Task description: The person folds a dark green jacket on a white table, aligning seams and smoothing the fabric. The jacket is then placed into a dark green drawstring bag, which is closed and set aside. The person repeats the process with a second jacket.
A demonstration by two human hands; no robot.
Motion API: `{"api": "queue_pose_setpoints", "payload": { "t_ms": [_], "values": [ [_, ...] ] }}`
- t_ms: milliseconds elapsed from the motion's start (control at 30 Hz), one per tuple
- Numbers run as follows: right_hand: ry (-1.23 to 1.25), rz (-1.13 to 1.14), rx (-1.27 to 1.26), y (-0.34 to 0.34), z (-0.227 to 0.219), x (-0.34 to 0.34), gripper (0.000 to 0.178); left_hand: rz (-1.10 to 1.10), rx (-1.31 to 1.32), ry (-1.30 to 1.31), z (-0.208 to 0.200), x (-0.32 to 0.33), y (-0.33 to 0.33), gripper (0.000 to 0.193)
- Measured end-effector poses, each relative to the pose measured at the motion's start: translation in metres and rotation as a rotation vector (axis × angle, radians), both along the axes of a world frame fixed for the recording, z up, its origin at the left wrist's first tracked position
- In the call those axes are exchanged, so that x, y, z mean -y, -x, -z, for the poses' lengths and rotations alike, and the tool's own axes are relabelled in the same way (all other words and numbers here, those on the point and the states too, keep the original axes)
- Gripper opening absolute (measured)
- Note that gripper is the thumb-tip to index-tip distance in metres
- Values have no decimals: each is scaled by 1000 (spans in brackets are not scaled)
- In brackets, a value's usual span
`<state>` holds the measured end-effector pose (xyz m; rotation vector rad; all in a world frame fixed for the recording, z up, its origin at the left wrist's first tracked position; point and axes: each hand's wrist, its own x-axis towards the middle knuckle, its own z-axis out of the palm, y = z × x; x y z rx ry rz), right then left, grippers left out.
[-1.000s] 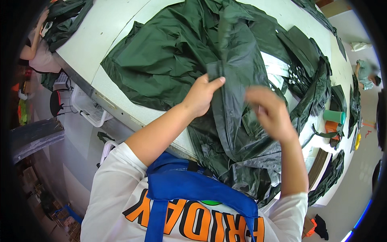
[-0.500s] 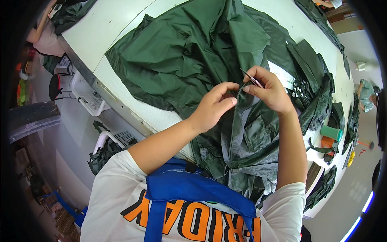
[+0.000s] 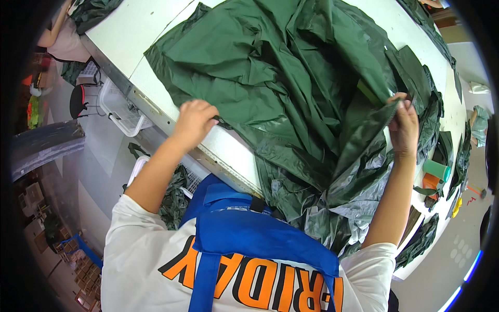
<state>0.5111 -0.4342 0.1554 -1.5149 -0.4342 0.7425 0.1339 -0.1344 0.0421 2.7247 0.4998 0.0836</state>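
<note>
A dark green garment of thin, shiny, coated-looking cloth lies spread and rumpled on the white table. At its left lower edge, my left hand is closed, slightly blurred, with a dark bit of the cloth at its fingertips. Farther right, my right hand pinches a raised edge of the garment where zipper teeth show. Between the hands the cloth hangs in folds, its grey inner side turned out near my body. Whether the small snips are still in my right hand I cannot make out.
More dark green pieces lie on the right of the white table. A green thread spool and an orange item stand there. White baskets sit below the metal-trimmed left edge. Another person is at the far left.
My hands have moved apart from the zipper, the left to the garment's left edge, the right farther right. The zipper edge is pulled rightward. The snips no longer show clearly.
</note>
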Motion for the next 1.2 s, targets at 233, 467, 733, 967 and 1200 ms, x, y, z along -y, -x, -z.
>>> {"api": "queue_pose_setpoints", "payload": {
  "t_ms": [233,467,733,967,1200],
  "values": [
    [-177,608,214,-87,-44,78,19,-90,737,-100,-138,-45,-27,26],
    [-10,187,468,-47,-64,-4,17,73,296,-192,-124,-13,-228,19],
    [204,233,508,-43,-34,24,18,404,85,67,-19,78,-224,40],
    [244,153,503,-35,-32,9,17,608,-86,-302,-10,88,-248,25],
    [281,89,726,-14,-52,37,12,672,659,-216,-49,41,-146,21]
  ]
}}
